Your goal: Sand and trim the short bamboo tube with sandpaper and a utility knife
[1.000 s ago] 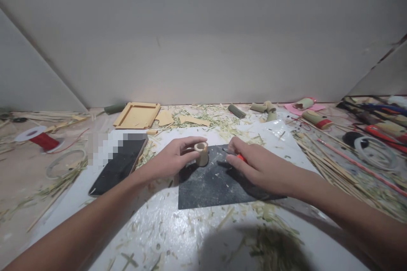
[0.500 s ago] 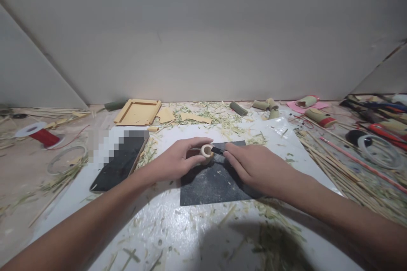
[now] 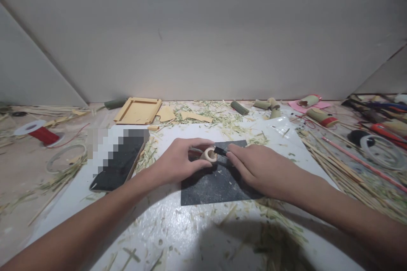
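My left hand [image 3: 181,159] is closed around a short, pale bamboo tube [image 3: 207,157], thumb on the near side and fingers on the far side. Its round open end faces me and to the right. In my right hand [image 3: 249,161] is a small dark blade [image 3: 220,151], its tip at the tube's rim; most of its handle is hidden by my fingers. Both hands are over a dark grey rectangular sheet [image 3: 210,190] dusted with pale specks, lying on a white work surface [image 3: 149,220].
Left lie a black phone [image 3: 121,161], a red thread spool [image 3: 44,134] and a clear tape roll [image 3: 66,156]. A yellow tray [image 3: 138,111] is at the back. Bamboo sticks [image 3: 337,169], bamboo pieces [image 3: 321,116] and tools fill the right. Green shavings are scattered all around.
The tube has shifted slightly right in my left hand's grip, and its opening is turned a little. My right hand has moved slightly right with the blade, still at the rim.
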Tool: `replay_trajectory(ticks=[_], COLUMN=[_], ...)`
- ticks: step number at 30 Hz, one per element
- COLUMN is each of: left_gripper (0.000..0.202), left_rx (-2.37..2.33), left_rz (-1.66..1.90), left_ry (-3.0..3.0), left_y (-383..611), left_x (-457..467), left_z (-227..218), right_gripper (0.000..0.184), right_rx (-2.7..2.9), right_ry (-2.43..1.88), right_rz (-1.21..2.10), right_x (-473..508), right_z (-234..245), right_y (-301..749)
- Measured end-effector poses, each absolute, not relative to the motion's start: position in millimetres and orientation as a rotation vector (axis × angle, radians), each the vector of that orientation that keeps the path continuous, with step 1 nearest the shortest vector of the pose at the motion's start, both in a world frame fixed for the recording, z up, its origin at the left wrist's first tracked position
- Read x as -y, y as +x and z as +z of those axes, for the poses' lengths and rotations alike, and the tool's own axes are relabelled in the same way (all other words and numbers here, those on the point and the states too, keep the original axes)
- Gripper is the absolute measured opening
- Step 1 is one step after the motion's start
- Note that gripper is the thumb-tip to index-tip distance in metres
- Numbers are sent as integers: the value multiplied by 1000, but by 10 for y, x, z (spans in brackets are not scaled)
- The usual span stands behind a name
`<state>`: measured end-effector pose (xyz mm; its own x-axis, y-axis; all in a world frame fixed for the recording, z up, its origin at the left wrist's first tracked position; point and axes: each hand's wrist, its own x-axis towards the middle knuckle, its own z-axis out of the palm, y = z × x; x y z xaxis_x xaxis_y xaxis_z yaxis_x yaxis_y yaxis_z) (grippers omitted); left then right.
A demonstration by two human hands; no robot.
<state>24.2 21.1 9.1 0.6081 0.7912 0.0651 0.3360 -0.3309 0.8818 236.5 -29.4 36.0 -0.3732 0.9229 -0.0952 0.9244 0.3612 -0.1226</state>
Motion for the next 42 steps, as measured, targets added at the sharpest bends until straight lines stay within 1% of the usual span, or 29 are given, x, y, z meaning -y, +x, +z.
replay_trajectory(ticks=[5, 28, 36, 42], left_gripper=[35, 32, 33, 29], left_rx=[-943, -912, -909, -877], left_rz=[619, 618, 626, 667], left_ry=[1939, 2035, 2070, 2036], left_y=[251, 272, 270, 276], left_x=[-192, -173, -179, -186], left_z=[108, 137, 117, 96], right_gripper=[33, 35, 32, 30], right_rx=[-2579, -2634, -2570, -2546], right_ry=[1727, 1706, 1684, 1682], right_rz=[-216, -217, -64, -76], right_x=[293, 279, 297, 268], right_z=[359, 338, 343, 325], right_y=[2374, 2410, 2383, 2364])
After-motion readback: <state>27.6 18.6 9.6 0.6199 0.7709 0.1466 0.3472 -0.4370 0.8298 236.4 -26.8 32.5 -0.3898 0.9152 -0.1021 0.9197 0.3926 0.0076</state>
